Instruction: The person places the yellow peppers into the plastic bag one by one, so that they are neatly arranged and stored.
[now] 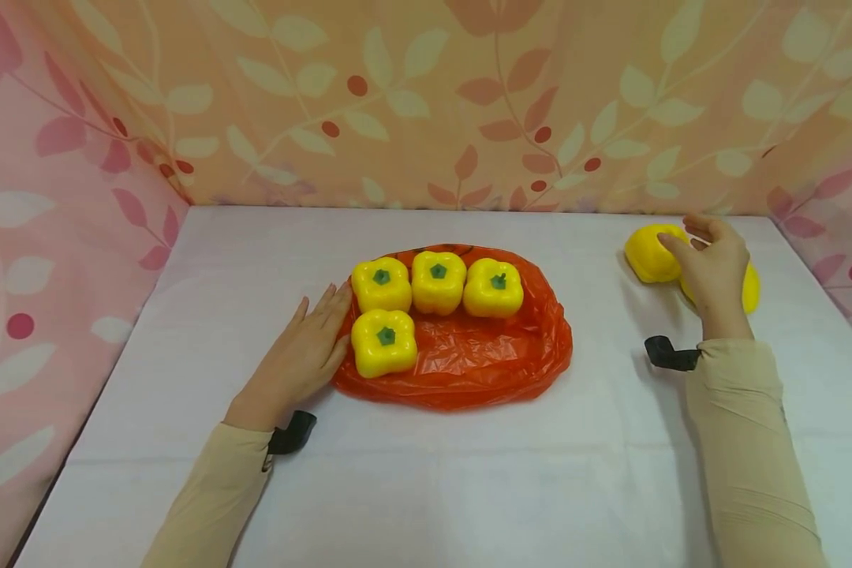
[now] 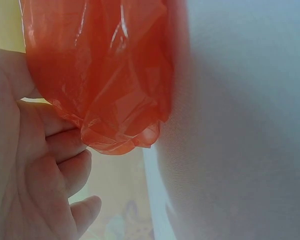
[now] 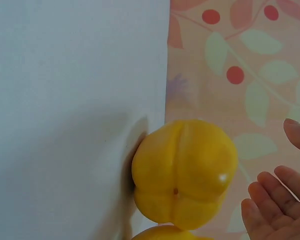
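A red plastic bag (image 1: 468, 355) lies spread with a rolled edge in the middle of the table. Several yellow bell peppers (image 1: 439, 282) with green stems sit in it, along its back and left. My left hand (image 1: 301, 351) rests against the bag's left edge, fingers extended; the left wrist view shows the bag's crinkled plastic (image 2: 105, 80) touching the fingers. At the back right, my right hand (image 1: 715, 264) hovers over two more yellow bell peppers, fingers apart and loosely bent, holding nothing. One pepper (image 1: 655, 252) shows left of the hand; the other (image 1: 751, 288) is partly hidden behind it.
A white cloth (image 1: 468, 489) covers the table. Behind it hangs an orange floral curtain (image 1: 412, 102), with pink floral fabric (image 1: 57, 197) at the left. A black wrist camera mount (image 1: 293, 432) sits at the left sleeve, another (image 1: 670, 353) at the right.
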Demonstrator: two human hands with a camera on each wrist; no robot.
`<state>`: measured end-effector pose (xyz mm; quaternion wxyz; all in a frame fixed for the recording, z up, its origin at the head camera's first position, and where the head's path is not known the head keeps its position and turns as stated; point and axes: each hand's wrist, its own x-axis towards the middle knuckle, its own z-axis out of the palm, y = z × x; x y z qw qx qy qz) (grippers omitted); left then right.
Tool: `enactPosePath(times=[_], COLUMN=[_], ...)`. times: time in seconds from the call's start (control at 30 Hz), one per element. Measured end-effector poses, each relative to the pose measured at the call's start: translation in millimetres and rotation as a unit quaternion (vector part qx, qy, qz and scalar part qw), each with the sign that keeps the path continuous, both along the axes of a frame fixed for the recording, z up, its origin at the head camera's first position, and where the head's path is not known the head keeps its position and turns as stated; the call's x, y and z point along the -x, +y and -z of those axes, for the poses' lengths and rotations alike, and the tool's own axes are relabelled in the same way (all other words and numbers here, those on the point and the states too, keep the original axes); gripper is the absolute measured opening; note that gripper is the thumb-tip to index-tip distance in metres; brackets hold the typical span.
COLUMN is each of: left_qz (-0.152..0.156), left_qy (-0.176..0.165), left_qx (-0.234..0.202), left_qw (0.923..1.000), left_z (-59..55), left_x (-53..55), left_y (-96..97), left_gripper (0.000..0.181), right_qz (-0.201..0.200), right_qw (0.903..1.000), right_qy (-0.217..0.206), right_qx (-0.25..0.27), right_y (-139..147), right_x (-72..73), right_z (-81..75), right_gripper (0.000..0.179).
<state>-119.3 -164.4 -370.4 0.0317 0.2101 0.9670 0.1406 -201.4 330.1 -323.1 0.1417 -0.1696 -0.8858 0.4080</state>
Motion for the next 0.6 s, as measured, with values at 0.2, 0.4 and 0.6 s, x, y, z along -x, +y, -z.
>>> enactPosePath(times=[0.2, 0.4, 0.6], left_qz=[0.001, 0.002, 0.003], left_qy=[0.007, 0.007, 0.009], left_qx=[0.001, 0.004, 0.001], left_qw=[1.0, 1.0, 1.0], left_z=[1.4, 1.6, -0.2], left_x=[0.1, -0.5, -0.7], left_y=[-0.3, -0.6, 0.1], left_gripper=[0.066, 0.066, 0.066], right_qz=[-0.009, -0.011, -0.028], right_qw=[0.9995, 0.9989, 0.9975], right_qy=[-0.012, -0.025, -0.044], right_qx=[-0.027, -0.039, -0.047], right_y=[1.3, 6.9, 11.7], right_x=[8.2, 15.8, 20.0], right_z=[-2.6, 2.3, 6.9], right_gripper=[0.064, 0.069, 0.076])
